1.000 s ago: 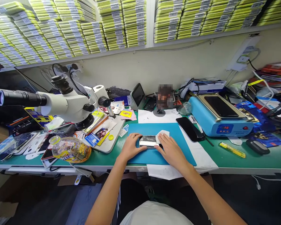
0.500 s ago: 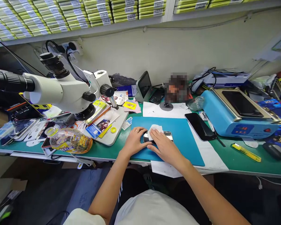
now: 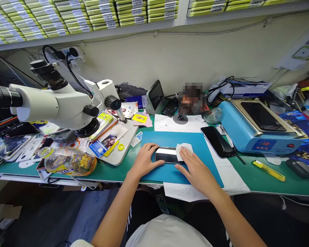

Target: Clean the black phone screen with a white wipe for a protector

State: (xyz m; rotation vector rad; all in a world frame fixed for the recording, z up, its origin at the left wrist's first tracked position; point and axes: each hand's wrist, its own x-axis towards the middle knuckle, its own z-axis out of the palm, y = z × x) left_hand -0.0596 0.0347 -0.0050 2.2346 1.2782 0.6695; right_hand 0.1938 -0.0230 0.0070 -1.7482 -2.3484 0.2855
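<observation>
A smartphone (image 3: 167, 157) lies flat on the blue mat (image 3: 154, 137), its dark glossy face reflecting a bright band of light. Around its left end, the thumb and fingers of my left hand (image 3: 145, 162) grip the near and far edges. My right hand (image 3: 197, 171) presses a white wipe (image 3: 179, 151) onto the phone's right end with its fingertips. The fingers and the wipe cover that end, and the thumb is near the phone's lower edge.
A microscope (image 3: 59, 103) and a plastic bottle (image 3: 69, 161) stand at the left. To the right are another black phone (image 3: 217, 141), a blue heating machine (image 3: 247, 130), a yellow cutter knife (image 3: 269, 170) and a black mouse (image 3: 301, 167). A small screen device (image 3: 156, 97) stands behind.
My right hand has slid the wipe rightward along the phone, baring more of its glossy face. My left hand stays at the left end. The camera view has shifted slightly.
</observation>
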